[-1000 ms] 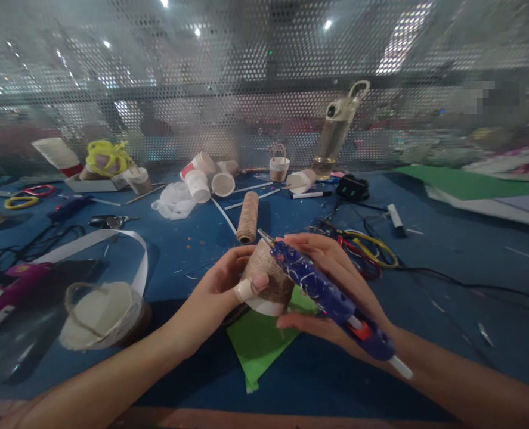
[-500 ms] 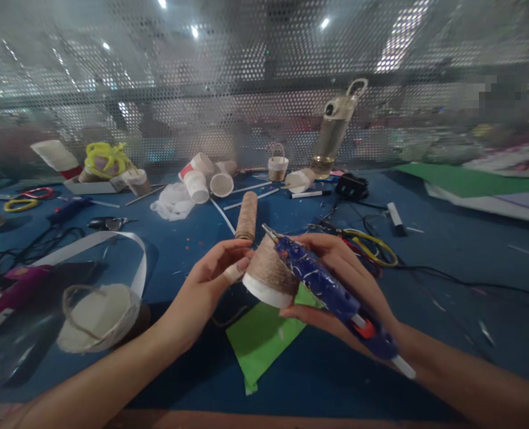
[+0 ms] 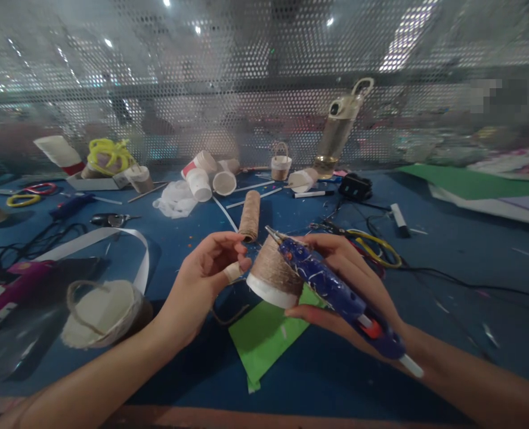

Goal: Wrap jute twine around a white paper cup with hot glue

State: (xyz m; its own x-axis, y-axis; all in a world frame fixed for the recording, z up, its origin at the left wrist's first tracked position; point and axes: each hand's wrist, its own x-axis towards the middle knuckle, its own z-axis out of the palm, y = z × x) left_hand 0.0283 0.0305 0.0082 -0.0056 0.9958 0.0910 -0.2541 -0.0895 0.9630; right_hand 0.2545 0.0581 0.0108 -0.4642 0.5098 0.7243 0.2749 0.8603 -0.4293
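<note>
My right hand [image 3: 353,280] grips an upside-down paper cup [image 3: 273,277] wrapped in brown twine, its white rim bare and tilted downward. The same hand carries a blue glue gun [image 3: 327,280], lying across its fingers with the metal nozzle pointing up and left over the cup; a white glue stick sticks out of its back end. Left of the cup, my left hand [image 3: 210,268] has curled fingers and a taped thumb. A thin strand of twine [image 3: 228,322] loops below it and seems to run between these fingers and the cup; the fingertips partly hide it.
A twine roll [image 3: 250,215] stands just beyond my hands, and a green sheet [image 3: 264,339] lies beneath them. A small basket [image 3: 101,316] and a purple glue gun [image 3: 14,292] are at left. Behind are paper cups [image 3: 199,183], a bottle [image 3: 338,131], pliers [image 3: 371,247] and cables.
My left fingers have come away from the cup's side, slightly leftward, leaving a small gap. The cup and blue glue gun keep nearly the same pose; the view has shifted slightly.
</note>
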